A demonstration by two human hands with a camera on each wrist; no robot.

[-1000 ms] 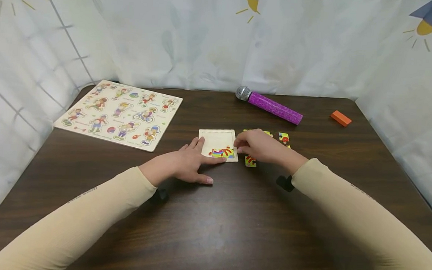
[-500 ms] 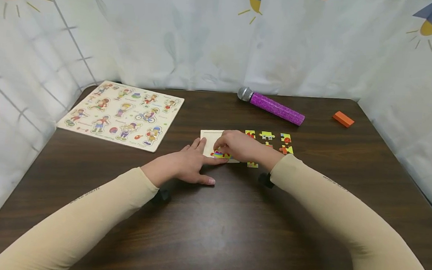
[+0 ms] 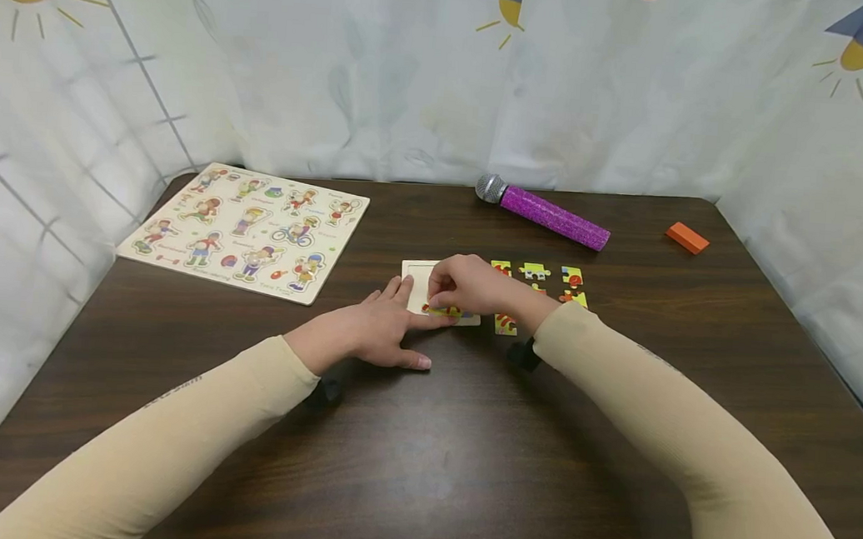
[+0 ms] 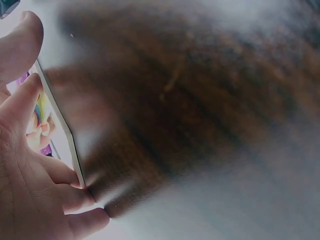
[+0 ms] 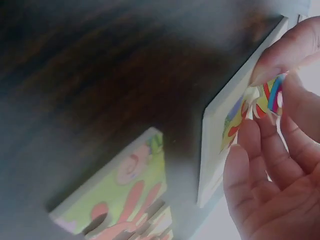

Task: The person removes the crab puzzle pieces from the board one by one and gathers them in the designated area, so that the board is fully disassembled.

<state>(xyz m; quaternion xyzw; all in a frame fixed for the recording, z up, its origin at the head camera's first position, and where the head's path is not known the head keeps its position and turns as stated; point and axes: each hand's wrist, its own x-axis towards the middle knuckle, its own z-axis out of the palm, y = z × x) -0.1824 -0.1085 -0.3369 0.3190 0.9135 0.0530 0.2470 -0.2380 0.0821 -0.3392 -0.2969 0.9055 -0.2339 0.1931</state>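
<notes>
A small pale wooden puzzle tray (image 3: 417, 278) lies on the dark table, with some colourful pieces in its near part. My left hand (image 3: 378, 330) rests at the tray's left and near edges, fingers straight and spread. Over the tray, my right hand (image 3: 471, 285) pinches a colourful jigsaw piece (image 5: 273, 96) between thumb and index finger, seen in the right wrist view. Another piece (image 5: 231, 122) lies in the tray just beside it. Right of the tray sit several loose jigsaw pieces (image 3: 534, 272), yellow and red; my right hand and wrist hide part of that area.
A large peg puzzle board (image 3: 246, 231) with sports figures lies at the back left. A purple glitter microphone (image 3: 551, 217) lies near the table's far edge. An orange block (image 3: 687, 237) sits at the back right. White curtains (image 3: 415, 76) hang behind the table.
My right hand has moved left from the tray's right edge to over its near part, uncovering loose pieces on the right. My left hand has stayed at the tray.
</notes>
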